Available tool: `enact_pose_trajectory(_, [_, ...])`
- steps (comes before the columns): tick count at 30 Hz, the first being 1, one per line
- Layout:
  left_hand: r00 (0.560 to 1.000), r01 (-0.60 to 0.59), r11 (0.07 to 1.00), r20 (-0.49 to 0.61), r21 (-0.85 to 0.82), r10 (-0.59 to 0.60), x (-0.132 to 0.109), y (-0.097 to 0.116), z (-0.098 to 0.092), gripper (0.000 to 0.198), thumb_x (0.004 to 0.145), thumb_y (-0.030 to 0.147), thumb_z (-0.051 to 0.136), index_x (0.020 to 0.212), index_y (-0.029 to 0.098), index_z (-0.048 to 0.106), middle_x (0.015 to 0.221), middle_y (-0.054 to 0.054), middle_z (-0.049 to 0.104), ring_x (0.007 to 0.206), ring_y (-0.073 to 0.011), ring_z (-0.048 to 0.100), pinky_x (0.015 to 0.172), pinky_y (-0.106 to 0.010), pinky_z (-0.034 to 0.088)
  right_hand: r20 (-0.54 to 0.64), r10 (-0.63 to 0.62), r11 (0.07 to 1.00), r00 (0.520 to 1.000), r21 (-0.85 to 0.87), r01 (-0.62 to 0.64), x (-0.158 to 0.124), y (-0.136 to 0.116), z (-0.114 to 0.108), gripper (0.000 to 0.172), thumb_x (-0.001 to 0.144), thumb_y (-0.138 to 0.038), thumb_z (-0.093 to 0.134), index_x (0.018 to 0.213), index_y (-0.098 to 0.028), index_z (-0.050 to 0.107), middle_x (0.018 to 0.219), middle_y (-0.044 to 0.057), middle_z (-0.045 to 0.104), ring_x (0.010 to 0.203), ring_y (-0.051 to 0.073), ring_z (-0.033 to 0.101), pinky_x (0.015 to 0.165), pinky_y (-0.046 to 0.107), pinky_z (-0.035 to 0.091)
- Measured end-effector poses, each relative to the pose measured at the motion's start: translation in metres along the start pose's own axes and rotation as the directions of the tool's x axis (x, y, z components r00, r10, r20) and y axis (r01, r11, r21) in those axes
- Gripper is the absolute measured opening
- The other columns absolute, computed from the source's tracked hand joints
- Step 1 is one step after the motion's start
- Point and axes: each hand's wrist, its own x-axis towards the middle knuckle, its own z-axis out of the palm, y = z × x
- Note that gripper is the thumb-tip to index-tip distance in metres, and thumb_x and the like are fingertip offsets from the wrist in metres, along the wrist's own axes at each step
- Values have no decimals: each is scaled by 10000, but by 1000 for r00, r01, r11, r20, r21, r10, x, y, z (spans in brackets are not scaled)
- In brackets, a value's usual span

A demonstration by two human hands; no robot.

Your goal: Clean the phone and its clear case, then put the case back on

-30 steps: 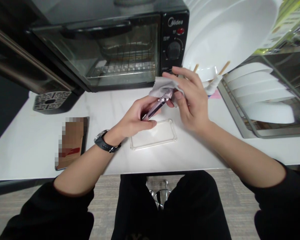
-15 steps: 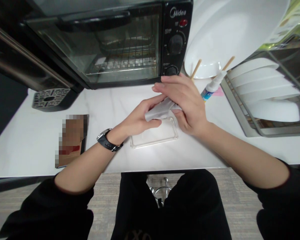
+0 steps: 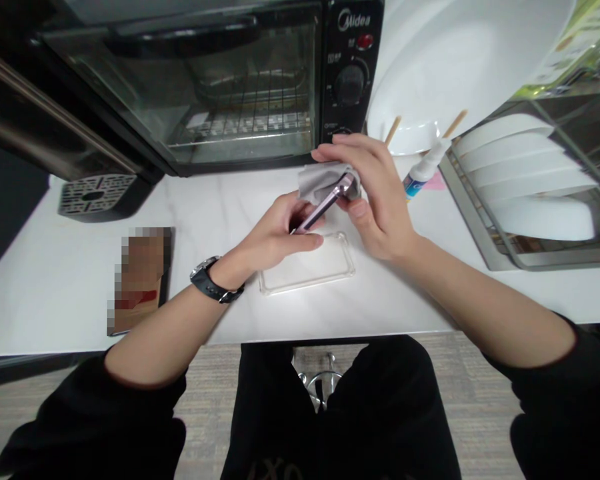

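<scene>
Half a second ago our grey cloth [image 3: 316, 181] covered the phone [image 3: 324, 208] and both lay lower, close to the clear case [image 3: 307, 265]; now we have lifted them, the cloth has slid up to the far end, and the pink edge of the phone shows again; our hands have come up a bit toward the oven [image 3: 200, 87].

Our left hand [image 3: 275, 237] holds the near end of the phone, thumb on one side and fingers curled round the other; a black watch [image 3: 214, 285] sits on that wrist; our right hand [image 3: 375, 200] pinches the cloth against the far end of the phone, fingers bent over the top and thumb under it; so both hands are closed, one on the phone and one on the cloth.

We hold the phone on its edge, tilted, up in the air above the white table [image 3: 55, 280]; it does not touch the table; the clear case lies flat on the table just under our hands (nothing is inside it).

To the left on the table lies a brown flat thing [image 3: 140, 280], partly blurred, so we cannot tell what it is; a small spray bottle [image 3: 425, 170] stands just to the right of our right hand; behind it is a big white bowl [image 3: 460, 60] with two wooden sticks [image 3: 453, 125]; white plates [image 3: 525, 173] stand in a metal rack [image 3: 473, 220] on the right.
</scene>
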Motion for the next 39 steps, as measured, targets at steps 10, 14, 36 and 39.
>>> enact_pose_trajectory(10, [998,-68,997,-4,-42,68,2,5,8,284,696,258,836,767,212,565,742,22,506,732,-145,492,679,-311,430,39,-116,991,992,69,114,-2,-6,10,647,1011,-731,395,1554,-380,383,1333,82,690,1249,330,666,1267,640,429])
enact_pose_trajectory(14, [999,-33,999,-38,-38,31,-2,3,8,296,695,289,843,809,215,580,706,36,472,638,-113,407,585,-300,337,60,-4,999,998,43,1,-4,3,11,642,1004,-733,410,1519,-349,401,1403,111,645,1297,363,623,1252,658,432])
enact_pose_trajectory(36, [994,-106,994,-39,-9,106,-5,7,14,253,732,277,770,894,216,586,823,7,544,749,-159,500,693,-332,419,-18,-106,993,994,48,106,0,-9,10,583,1018,-704,464,1480,-349,441,1338,103,670,1246,327,661,1198,602,497])
enact_pose_trajectory(39, [997,-34,999,-73,-1,33,-7,9,14,245,718,270,784,855,214,589,765,12,485,688,-142,458,631,-317,378,-7,-18,1000,1000,3,18,-2,-1,13,632,1004,-739,441,1494,-340,447,1394,120,639,1309,358,629,1208,621,483])
